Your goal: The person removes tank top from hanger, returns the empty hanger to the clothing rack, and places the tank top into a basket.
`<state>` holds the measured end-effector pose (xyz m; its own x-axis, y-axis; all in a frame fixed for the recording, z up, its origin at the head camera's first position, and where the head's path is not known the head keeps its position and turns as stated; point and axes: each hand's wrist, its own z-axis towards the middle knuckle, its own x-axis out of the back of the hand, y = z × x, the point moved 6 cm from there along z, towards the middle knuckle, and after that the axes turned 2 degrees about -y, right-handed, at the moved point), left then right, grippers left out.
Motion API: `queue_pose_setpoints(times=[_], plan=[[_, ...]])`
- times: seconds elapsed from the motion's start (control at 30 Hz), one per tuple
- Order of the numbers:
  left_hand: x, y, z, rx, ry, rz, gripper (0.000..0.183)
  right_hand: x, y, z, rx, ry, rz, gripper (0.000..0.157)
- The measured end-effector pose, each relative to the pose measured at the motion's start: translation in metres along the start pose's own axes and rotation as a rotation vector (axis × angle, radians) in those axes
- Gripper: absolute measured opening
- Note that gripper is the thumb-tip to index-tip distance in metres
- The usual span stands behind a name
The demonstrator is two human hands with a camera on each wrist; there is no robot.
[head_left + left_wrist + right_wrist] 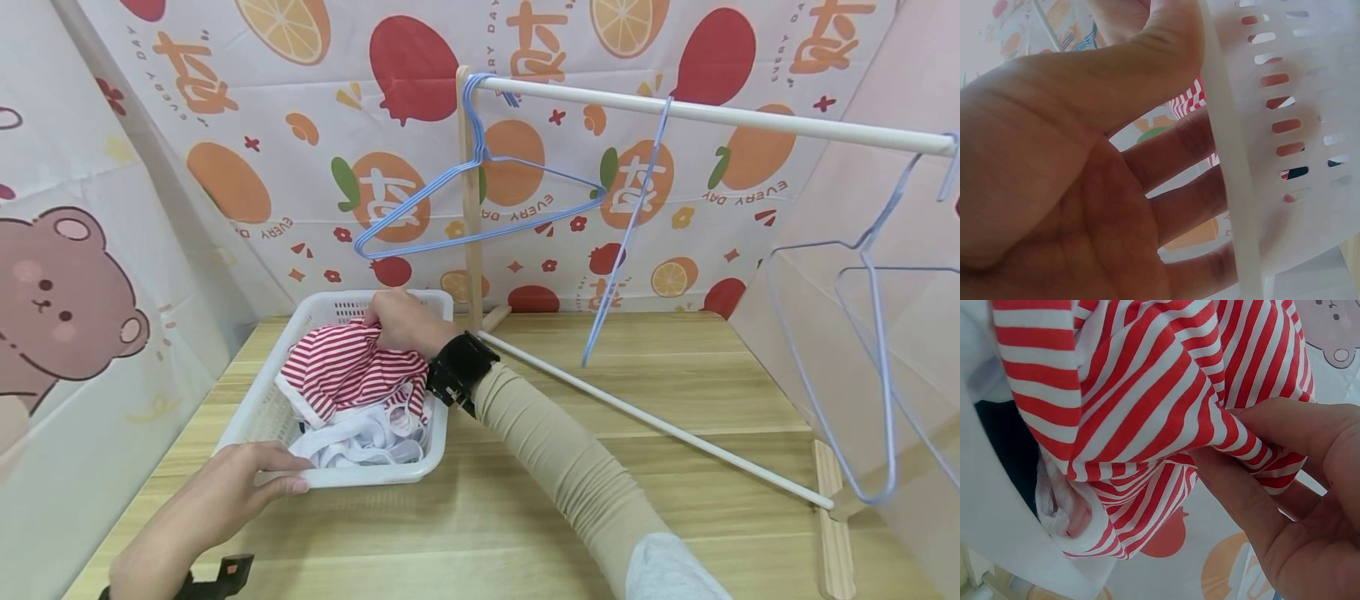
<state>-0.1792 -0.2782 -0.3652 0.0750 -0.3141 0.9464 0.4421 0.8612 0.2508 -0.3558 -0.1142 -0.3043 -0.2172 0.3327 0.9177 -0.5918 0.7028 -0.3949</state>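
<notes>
A white plastic basket with slotted walls stands on the left of the table. At its near left corner my left hand grips the rim; in the left wrist view the fingers pass behind the basket rim. My right hand reaches over the basket and pinches a red-and-white striped garment between thumb and fingers. The right wrist view shows the striped cloth bunched at the fingertips of my right hand. White cloth lies under it in the basket, along with something dark.
A clothes rack with a white top rail stands right of the basket. Several blue hangers hang together at its left end, one hanger hangs mid-rail, others at the right. A low white bar crosses the wooden table.
</notes>
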Motion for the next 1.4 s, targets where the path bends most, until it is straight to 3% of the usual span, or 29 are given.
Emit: queue_pose_setpoints(times=[0.97,1.4], plan=[[0.003,0.003,0.002,0.003,-0.017,-0.011,0.019,-0.013,-0.002,0.001,-0.027,-0.083,-0.022,0.022],[0.002,0.003,0.002,0.013,-0.025,-0.017,0.019,-0.026,-0.005,0.004,0.055,-0.103,-0.131,0.016]])
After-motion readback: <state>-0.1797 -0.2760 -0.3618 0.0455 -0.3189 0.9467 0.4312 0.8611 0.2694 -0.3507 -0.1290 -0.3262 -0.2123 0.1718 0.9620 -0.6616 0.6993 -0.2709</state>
